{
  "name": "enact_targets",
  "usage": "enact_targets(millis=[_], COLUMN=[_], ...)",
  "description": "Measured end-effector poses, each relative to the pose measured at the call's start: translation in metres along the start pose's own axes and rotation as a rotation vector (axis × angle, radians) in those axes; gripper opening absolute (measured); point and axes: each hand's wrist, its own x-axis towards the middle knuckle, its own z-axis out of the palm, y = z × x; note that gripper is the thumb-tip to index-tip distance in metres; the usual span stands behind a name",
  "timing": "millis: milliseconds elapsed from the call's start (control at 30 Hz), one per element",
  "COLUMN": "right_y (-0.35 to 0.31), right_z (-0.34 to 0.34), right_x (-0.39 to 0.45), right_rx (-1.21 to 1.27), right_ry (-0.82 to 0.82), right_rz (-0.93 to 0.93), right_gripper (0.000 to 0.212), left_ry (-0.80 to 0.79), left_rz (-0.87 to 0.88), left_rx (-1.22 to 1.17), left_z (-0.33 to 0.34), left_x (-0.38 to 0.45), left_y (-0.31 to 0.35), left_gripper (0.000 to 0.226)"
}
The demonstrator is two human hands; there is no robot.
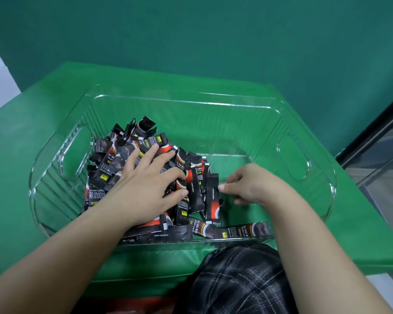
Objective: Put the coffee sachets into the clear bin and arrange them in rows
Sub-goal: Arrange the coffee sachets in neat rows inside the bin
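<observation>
A clear plastic bin [281, 123] with two cut-out handles stands on the green table. Several black-and-red coffee sachets [114, 159] lie heaped in its left half, and one sachet [241, 231] lies flat along the near wall. My left hand [145, 184] rests flat on the heap with its fingers spread. A few sachets stand side by side at the heap's right edge. My right hand [247, 184] touches the rightmost of them, a dark upright sachet [212, 196], with its thumb and curled fingertips. The bin's right half holds no sachets.
The green cloth-covered table [43, 123] ends at a dark green wall behind. A dark metal frame with glass [377, 141] stands at the right. My plaid-clothed lap [236, 282] is below the table's near edge.
</observation>
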Motion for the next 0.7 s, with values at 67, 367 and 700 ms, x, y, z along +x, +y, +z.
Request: enact_targets(millis=[67, 367, 700], right_y=[-0.003, -0.013, 0.005], right_z=[0.007, 0.029, -0.008], right_x=[0.001, 0.004, -0.031], right_rx=[0.038, 0.077, -0.386], right_ry=[-0.098, -0.231, -0.221], right_rz=[0.020, -0.193, -0.133], right_gripper=[0.030, 0.022, 0.022], left_ry=[0.002, -0.040, -0.138], left_rz=[0.003, 0.033, 0.150], left_rx=[-0.001, -0.007, 0.198], left_z=[-0.002, -0.011, 0.008], left_x=[0.000, 0.014, 0.027], left_y=[0.001, 0.015, 0.034], left_gripper=[0.078, 0.063, 0.050])
